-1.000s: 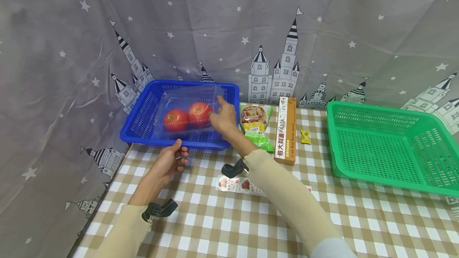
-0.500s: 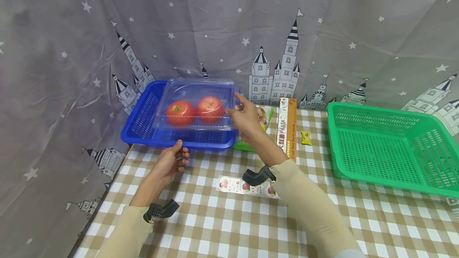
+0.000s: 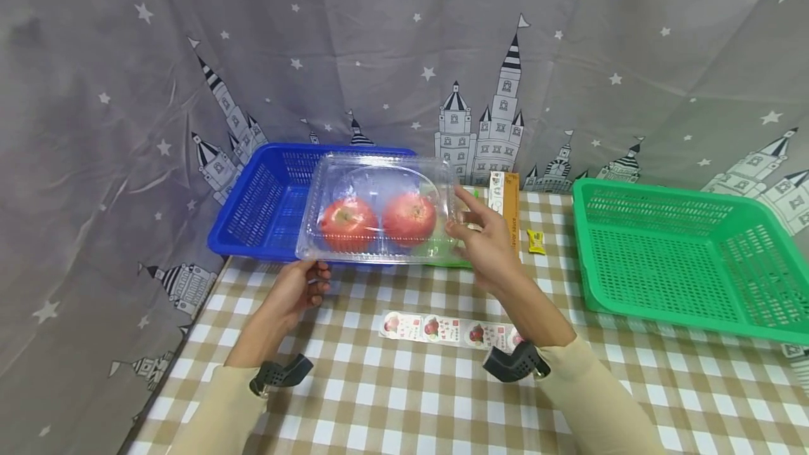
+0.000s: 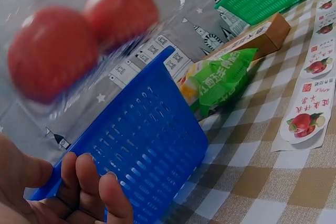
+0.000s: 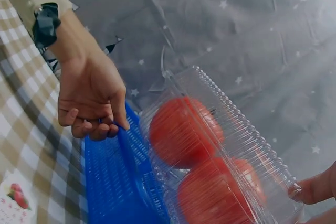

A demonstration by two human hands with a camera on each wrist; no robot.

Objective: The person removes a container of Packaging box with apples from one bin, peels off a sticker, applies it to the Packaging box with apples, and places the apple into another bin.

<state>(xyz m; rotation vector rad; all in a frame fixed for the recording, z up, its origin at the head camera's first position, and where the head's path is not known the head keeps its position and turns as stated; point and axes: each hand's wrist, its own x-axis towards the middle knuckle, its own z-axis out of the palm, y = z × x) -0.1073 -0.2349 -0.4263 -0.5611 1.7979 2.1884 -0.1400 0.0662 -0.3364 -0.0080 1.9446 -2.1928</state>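
A clear plastic clamshell box (image 3: 385, 175) with two red apples (image 3: 349, 225) in it hangs over the right part of the blue basket (image 3: 249, 213). At the box's right end, my right hand (image 3: 489, 248) pinches its edge between thumb and fingers. My left hand (image 3: 287, 297) holds the basket's front rim, thumb on top; the right wrist view shows this left hand (image 5: 93, 95) pinching the blue rim. Through the lifted box's clear wall, the green food packet (image 3: 445, 255) shows behind it. In the left wrist view the apples (image 4: 52, 53) look blurred above the basket (image 4: 142, 150).
A pasta box (image 3: 510, 209) stands right of the green packet, with a small yellow wrapped piece (image 3: 536, 241) beside it. Farther right is a green basket (image 3: 670, 314). A strip of apple stickers (image 3: 449, 329) lies in front on the checked tablecloth (image 3: 392, 399).
The right hand has lifted the box of apples from inside the blue basket and carried it rightward, over the basket's right side. The left hand stays on the rim.
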